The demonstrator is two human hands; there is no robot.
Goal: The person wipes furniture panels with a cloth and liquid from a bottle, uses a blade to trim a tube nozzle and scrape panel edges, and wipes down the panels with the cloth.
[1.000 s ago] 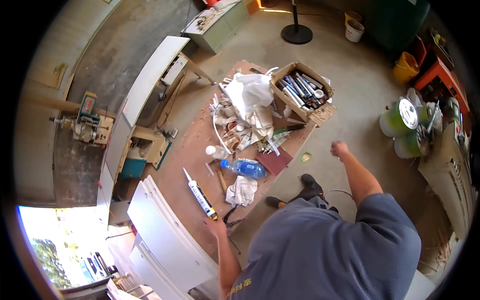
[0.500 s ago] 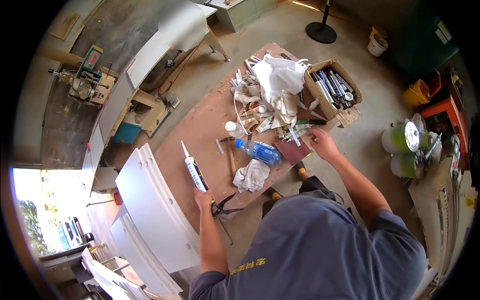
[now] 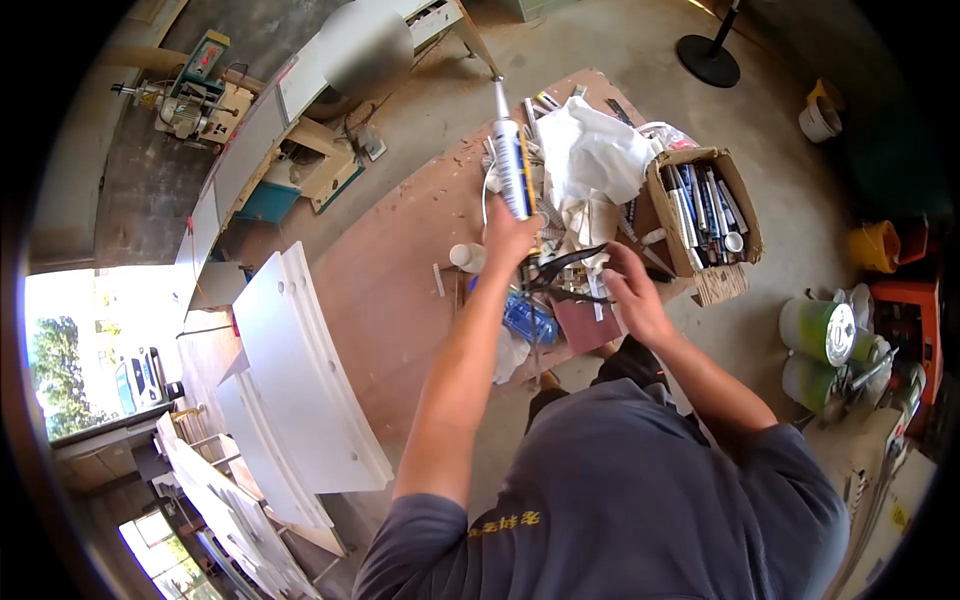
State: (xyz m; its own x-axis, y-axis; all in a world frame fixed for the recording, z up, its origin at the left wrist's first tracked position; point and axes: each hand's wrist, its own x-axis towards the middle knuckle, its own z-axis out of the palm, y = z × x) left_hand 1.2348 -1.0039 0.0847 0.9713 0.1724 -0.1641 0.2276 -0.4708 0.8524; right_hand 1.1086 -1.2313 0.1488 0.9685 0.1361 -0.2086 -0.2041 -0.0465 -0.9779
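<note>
My left hand (image 3: pixel 510 238) is wrapped round the frame of a caulking gun (image 3: pixel 566 262), which carries a white and blue sealant tube (image 3: pixel 511 165) with its nozzle pointing away from me. The gun's black handle and trigger stick out to the right. Just beside them is my right hand (image 3: pixel 638 300), its fingers apart and curved; whether a fingertip touches the handle I cannot tell. Beneath the gun lie a blue water bottle (image 3: pixel 530 318), partly covered, and a dark red sheet (image 3: pixel 588 326). A small white bottle (image 3: pixel 466 257) stands left of my wrist.
A cardboard box (image 3: pixel 754 215) full of used tubes sits at the table's right. White plastic and rags (image 3: pixel 590 150) are heaped at the far end. White panels (image 3: pixel 300 370) lean at the left. Buckets (image 3: pixel 815 330) stand on the right, a round black stand base (image 3: pixel 708 60) beyond.
My left hand has lifted the caulking gun and carried it right and forward, over the bottle and clutter. My right hand has drawn back from the clutter toward the gun's handle. The view has shifted.
</note>
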